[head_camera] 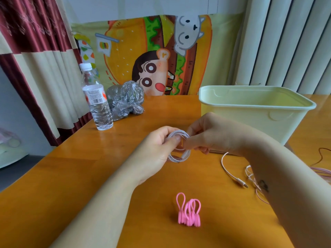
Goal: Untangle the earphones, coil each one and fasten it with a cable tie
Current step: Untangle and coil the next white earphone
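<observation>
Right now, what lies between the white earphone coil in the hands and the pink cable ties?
Only bare wooden table, seen in the head view; nothing sits between the white earphone coil and the pink cable ties.

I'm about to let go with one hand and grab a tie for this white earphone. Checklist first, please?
1. White coil gathered in loops: ok.
2. Left hand grips the coil, thumb over the loops: ok.
3. Right hand free to reach: not ok, its fingers pinch the coil.
4. Plug and earbud ends tucked in: cannot tell, the hands hide them.
5. Pink cable ties at hand: ok, bunched together on the table between the forearms.
6. Pink earphone coiled: not ok, it lies loose at the right, partly behind the right forearm.
</observation>
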The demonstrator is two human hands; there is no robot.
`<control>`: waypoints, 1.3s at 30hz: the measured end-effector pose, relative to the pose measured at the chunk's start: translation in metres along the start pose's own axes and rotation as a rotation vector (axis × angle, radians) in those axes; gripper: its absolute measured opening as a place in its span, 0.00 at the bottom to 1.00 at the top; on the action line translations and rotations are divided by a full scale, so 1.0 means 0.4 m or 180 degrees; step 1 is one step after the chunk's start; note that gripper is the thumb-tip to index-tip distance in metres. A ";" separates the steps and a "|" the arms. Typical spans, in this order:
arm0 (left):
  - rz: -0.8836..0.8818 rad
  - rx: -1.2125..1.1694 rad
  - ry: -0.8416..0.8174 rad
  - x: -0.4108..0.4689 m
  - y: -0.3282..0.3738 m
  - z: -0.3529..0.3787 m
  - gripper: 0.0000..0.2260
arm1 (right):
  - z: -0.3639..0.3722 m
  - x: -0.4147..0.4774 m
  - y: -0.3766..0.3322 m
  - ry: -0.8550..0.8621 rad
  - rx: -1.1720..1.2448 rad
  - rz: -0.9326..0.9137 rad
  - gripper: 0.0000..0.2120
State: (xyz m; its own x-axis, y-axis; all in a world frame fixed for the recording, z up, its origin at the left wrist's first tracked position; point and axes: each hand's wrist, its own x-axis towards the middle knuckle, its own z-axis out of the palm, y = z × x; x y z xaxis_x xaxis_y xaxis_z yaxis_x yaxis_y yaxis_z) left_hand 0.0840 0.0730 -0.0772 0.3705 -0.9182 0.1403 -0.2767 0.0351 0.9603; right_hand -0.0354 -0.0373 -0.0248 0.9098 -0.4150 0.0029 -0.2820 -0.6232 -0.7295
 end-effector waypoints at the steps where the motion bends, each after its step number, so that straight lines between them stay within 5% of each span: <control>1: -0.0057 -0.0159 -0.0022 -0.001 0.001 0.006 0.09 | -0.002 0.002 0.004 0.0011 0.0210 -0.0004 0.08; 11: -0.0376 -0.0509 -0.0431 0.002 -0.008 0.018 0.05 | 0.010 0.031 0.049 0.0191 0.1501 0.0254 0.12; 18: -0.0552 -0.0318 -0.0672 -0.007 -0.005 0.014 0.11 | 0.007 0.028 0.060 -0.0457 0.1491 0.0227 0.14; 22: -0.0418 -0.0002 -0.0723 -0.007 -0.002 0.009 0.02 | 0.010 0.027 0.057 -0.0385 0.1092 0.0263 0.09; 26: -0.0498 0.0088 -0.0610 -0.004 0.000 -0.003 0.04 | 0.014 0.032 0.052 -0.0233 0.1229 0.0195 0.09; 35: -0.1106 -0.1968 -0.1328 -0.013 0.005 -0.022 0.27 | -0.001 0.026 0.058 -0.0381 0.1650 -0.0078 0.09; 39: -0.1075 -0.2082 -0.1494 -0.006 -0.005 -0.024 0.20 | -0.005 0.028 0.060 -0.0444 0.1758 -0.0165 0.13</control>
State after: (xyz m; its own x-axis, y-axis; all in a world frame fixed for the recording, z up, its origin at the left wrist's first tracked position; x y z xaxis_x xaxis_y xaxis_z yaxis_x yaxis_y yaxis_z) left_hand 0.0921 0.0788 -0.0773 -0.1027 -0.9830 -0.1523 0.3999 -0.1811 0.8985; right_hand -0.0325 -0.0583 -0.0411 0.9604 -0.2783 -0.0146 -0.0688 -0.1860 -0.9801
